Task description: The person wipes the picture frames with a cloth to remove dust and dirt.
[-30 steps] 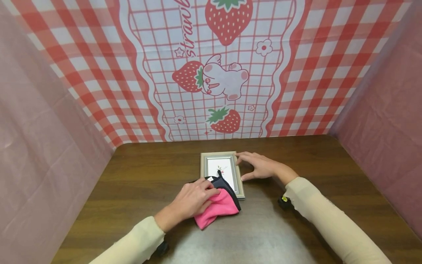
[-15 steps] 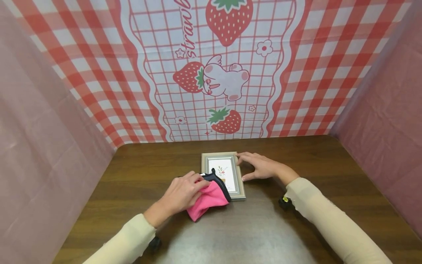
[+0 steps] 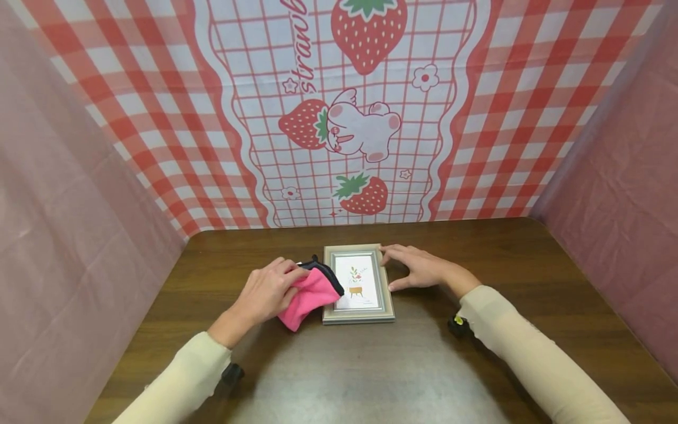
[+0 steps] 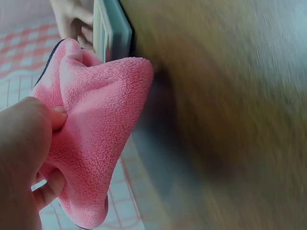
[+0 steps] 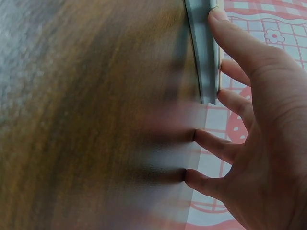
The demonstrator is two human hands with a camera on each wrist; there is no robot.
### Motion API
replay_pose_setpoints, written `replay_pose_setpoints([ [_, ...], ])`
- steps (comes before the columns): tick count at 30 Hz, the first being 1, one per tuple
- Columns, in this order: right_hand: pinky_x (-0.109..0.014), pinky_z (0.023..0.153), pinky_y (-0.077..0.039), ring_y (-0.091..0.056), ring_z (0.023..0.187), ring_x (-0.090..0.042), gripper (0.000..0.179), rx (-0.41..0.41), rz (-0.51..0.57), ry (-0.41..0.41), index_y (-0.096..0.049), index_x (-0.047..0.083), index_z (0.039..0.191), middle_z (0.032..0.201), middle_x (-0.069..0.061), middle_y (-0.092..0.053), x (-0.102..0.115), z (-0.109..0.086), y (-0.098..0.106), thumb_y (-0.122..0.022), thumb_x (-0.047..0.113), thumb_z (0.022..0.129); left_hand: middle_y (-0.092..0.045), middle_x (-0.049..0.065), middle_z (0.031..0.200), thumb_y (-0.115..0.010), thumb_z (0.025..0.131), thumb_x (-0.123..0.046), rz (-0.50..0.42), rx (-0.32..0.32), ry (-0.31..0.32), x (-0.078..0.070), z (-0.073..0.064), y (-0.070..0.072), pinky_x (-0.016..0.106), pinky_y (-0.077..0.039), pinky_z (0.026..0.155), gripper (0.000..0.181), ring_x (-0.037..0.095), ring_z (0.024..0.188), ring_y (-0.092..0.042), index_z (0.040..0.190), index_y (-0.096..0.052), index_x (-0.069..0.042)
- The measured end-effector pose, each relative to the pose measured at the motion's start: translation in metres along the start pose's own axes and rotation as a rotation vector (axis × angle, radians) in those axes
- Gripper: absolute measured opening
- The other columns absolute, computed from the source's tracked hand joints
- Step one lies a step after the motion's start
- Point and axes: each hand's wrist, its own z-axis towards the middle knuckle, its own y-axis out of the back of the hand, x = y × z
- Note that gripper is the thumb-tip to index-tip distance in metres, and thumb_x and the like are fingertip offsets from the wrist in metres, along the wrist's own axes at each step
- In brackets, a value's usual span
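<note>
A picture frame point(image 3: 359, 318) with a pale wooden border lies flat on the table, showing a drawing of a potted plant. My left hand point(image 3: 269, 290) pinches a pink fleecy cloth point(image 3: 312, 292) with black edging. The cloth's right corner overlaps the frame's left side, and the rest hangs beyond it. In the left wrist view the thumb and fingers grip the folded cloth point(image 4: 103, 110). My right hand point(image 3: 421, 268) spreads its fingers along the frame's right edge. Thumb and fingertips are right at that edge in the right wrist view, while two other fingertips point(image 5: 191, 175) rest on the table.
The brown wooden table point(image 3: 365, 377) runs back to a red-and-white checked cloth wall point(image 3: 477, 147) with strawberry prints. Pinkish drapes point(image 3: 69, 206) hang at both sides. A dark wrist device point(image 3: 457, 325) sits under the right sleeve.
My left hand has drawn the cloth leftward and slightly away from me across the frame, uncovering the drawing. The right hand and the frame stay about where they were.
</note>
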Motion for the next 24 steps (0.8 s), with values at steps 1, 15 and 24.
replay_pose_setpoints([
  [1,-0.074,0.127,-0.041,-0.047,0.161,-0.050,0.059,0.000,0.001,0.000,-0.069,0.013,0.142,0.178,-0.024,-0.045,0.000,0.000,0.000,-0.089,0.045,0.097,-0.081,0.001,0.110,-0.091,0.093,-0.017,0.003,-0.001,0.014,0.004,-0.001,0.000,0.028,-0.054,0.057,0.030,0.020,0.101,-0.074,0.122,-0.084,-0.022],
  [15,-0.074,0.128,-0.040,-0.046,0.162,-0.050,0.061,0.006,0.006,-0.009,-0.068,0.014,0.145,0.179,-0.023,-0.044,-0.001,0.000,-0.001,-0.088,0.048,0.097,-0.082,0.007,0.113,-0.088,0.097,-0.017,-0.006,0.079,0.163,0.034,-0.014,-0.012,0.040,-0.061,0.062,0.029,0.027,0.101,-0.076,0.124,-0.082,-0.015],
  [24,-0.073,0.127,-0.042,-0.047,0.162,-0.050,0.062,0.008,0.005,-0.016,-0.068,0.015,0.144,0.179,-0.022,-0.044,0.000,0.000,0.001,-0.088,0.049,0.097,-0.076,0.009,0.106,-0.083,0.102,-0.029,-0.008,0.079,0.196,0.057,-0.026,-0.047,0.052,-0.060,0.063,0.026,0.030,0.095,-0.074,0.125,-0.079,-0.017],
])
